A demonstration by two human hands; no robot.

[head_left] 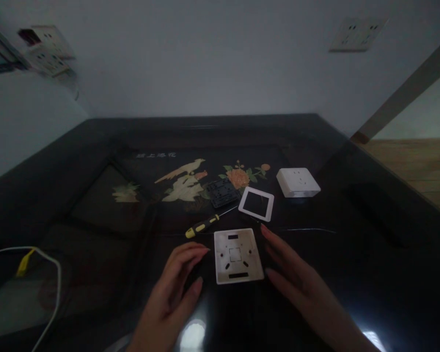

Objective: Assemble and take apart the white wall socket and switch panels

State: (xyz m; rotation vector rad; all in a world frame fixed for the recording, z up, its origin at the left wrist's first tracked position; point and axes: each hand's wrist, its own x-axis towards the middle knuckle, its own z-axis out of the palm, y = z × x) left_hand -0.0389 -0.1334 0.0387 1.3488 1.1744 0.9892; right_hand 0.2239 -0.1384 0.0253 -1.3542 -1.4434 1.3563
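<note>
A white square wall-socket back box [238, 261] lies open side up on the dark glossy table, between my hands. My left hand [178, 286] is just left of it, fingers curved and parted from the thumb, holding nothing. On the other side, my right hand [291, 274] has its fingers stretched toward the box's right edge, thumb apart; whether the thumb touches the edge I cannot tell. Beyond the box lie a yellow-and-black screwdriver [202, 226], a white square frame [256, 203] and a black plastic plate [222, 192].
A white socket box [299, 182] with outlet holes sits farther right on the table [106, 134]. A white cable [58, 278] with a yellow tag [24, 264] runs along the left. Wall outlets [357, 34] are on the wall behind.
</note>
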